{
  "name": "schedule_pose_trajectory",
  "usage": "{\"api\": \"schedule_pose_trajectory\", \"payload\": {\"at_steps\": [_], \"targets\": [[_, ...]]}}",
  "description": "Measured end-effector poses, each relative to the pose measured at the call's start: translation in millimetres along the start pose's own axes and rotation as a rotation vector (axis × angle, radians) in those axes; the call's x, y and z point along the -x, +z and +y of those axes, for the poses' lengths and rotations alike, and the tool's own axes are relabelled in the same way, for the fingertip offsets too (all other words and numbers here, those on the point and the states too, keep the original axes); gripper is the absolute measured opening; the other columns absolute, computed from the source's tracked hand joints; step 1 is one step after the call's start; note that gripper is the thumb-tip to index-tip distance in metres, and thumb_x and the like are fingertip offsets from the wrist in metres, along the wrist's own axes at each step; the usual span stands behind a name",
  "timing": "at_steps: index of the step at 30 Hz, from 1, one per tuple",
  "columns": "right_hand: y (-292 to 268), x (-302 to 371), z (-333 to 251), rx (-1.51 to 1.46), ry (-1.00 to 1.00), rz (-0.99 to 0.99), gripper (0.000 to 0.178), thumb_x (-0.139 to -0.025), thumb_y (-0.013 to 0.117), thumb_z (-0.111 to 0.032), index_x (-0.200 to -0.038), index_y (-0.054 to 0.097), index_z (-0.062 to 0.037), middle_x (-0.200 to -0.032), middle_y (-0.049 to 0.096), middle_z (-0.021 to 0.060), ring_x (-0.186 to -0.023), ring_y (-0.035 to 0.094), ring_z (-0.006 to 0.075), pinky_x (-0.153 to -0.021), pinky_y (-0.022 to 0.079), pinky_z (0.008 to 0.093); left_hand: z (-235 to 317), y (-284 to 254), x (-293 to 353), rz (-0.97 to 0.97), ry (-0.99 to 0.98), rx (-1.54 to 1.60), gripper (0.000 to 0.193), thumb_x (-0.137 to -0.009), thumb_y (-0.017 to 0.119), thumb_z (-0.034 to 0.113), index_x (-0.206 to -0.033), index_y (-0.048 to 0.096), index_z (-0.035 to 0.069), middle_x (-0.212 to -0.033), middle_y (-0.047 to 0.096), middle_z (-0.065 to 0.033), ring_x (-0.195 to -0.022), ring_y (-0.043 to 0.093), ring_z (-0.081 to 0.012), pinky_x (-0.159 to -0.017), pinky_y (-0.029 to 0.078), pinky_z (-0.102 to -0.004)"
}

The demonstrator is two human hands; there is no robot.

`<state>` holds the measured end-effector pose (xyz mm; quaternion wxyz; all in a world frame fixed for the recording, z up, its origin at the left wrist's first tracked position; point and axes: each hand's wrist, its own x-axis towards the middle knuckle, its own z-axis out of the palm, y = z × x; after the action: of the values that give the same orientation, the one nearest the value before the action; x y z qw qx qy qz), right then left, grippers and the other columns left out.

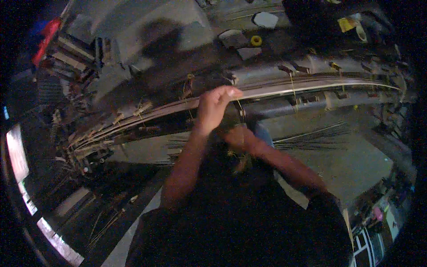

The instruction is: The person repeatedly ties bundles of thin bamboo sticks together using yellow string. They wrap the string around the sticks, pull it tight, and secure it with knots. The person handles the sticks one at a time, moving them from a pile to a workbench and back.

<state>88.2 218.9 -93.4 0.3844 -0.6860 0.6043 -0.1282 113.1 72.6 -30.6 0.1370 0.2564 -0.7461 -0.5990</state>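
My left hand (212,109) is closed over a long bundle of thin strips (267,92) that curves across the view. Its thumb and fingertips press together at the bundle, and what they pinch is too small to make out. A thin yellowish string (240,107) hangs just beside those fingertips. Lower and slightly right, close to my body, my right hand (239,137) is dark and smeared by motion, so its fingers cannot be read. A tuft of yellowish strings (241,164) shows just beneath it.
Grey pipe-like lengths (275,106) run along the bundle, with more string ties (292,84) spaced over it. Beyond lie a yellow ring (256,41) and a pale flat piece (265,19). Thin dark rods (311,139) lie lower right. Stacked metal pieces (75,53) stand at far left.
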Motion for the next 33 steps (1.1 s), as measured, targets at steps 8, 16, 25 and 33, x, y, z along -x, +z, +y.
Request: {"api": "schedule_pose_trajectory", "payload": {"at_steps": [8,16,25,33], "targets": [[15,20,11,0.155,0.071,0.016,0.023,-0.082,0.055,-0.018,-0.103,0.064,-0.0103,-0.078,0.064,0.0142,-0.071,0.066,0.031,-0.06,0.055,0.0429,-56,-10,-149,-0.343,-0.527,0.698,0.03,-0.091,0.06,0.038,-0.076,0.05,0.014,-0.062,0.039,0.006,-0.053,0.039,-0.0082,-0.049,0.033,-0.0235],[-49,121,-88,-0.681,0.297,0.18,0.047,-0.074,0.07,-0.01,-0.12,0.059,-0.0095,-0.131,0.052,0.0134,-0.115,0.052,0.0357,-0.098,0.044,0.0444,-42,-130,-151,-0.324,-0.459,0.227,0.043,-0.08,0.07,0.048,-0.105,0.059,0.015,-0.098,0.061,-0.0012,-0.097,0.059,-0.0164,-0.087,0.047,-0.0357],[46,-16,-102,-1.331,0.67,0.503,0.071,-0.079,0.073,-0.021,-0.138,0.038,-0.0025,-0.125,0.054,0.0149,-0.112,0.054,0.0268,-0.1,0.039,0.0347,-57,-176,-128,-0.441,-0.144,-0.585,0.074,-0.067,0.069,0.067,-0.105,0.064,0.004,-0.099,0.067,-0.0154,-0.094,0.065,-0.0279,-0.085,0.049,-0.0374],[-170,-48,-211,0.001,0.296,0.569,0.025,-0.087,0.061,-0.025,-0.094,0.067,-0.0022,-0.097,0.066,0.0133,-0.091,0.063,0.0291,-0.082,0.05,0.0383,-67,-150,59,-0.053,0.394,-0.694,0.016,-0.088,0.056,0.016,-0.098,0.063,0.006,-0.086,0.066,-0.0171,-0.08,0.064,-0.0348,-0.069,0.05,-0.0434]]}}
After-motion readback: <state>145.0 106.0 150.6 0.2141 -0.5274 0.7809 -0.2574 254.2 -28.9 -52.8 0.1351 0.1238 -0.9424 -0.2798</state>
